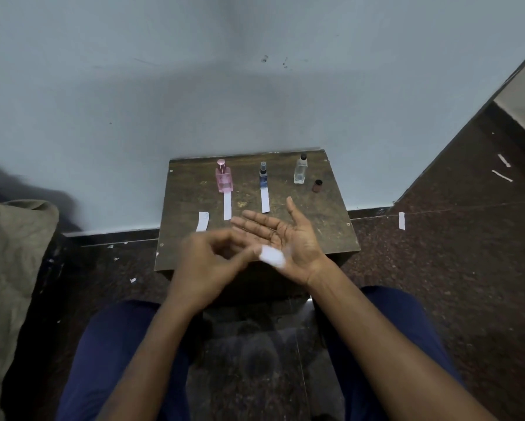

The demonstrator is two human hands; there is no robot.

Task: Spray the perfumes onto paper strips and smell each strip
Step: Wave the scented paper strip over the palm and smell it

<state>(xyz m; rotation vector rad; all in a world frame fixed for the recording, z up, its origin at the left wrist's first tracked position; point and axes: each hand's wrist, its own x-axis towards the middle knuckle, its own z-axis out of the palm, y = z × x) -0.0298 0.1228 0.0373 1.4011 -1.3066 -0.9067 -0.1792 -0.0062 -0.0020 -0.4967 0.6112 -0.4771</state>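
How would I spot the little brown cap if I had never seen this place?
Find the dark wooden table against the pale wall, with three bottles along its far edge. Go to the clear glass bottle at the right end. Just right of it and slightly nearer stands the brown cap: short, dark reddish-brown, far smaller than any bottle.

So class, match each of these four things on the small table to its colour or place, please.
Things:
1. square bottle
2. slim spray bottle
3. glass bottle
4. small cap

Descriptions:
A. clear
B. dark brown
C. pink
D. blue, at the top of a paper strip

Pairs: 1-C, 2-D, 3-A, 4-B
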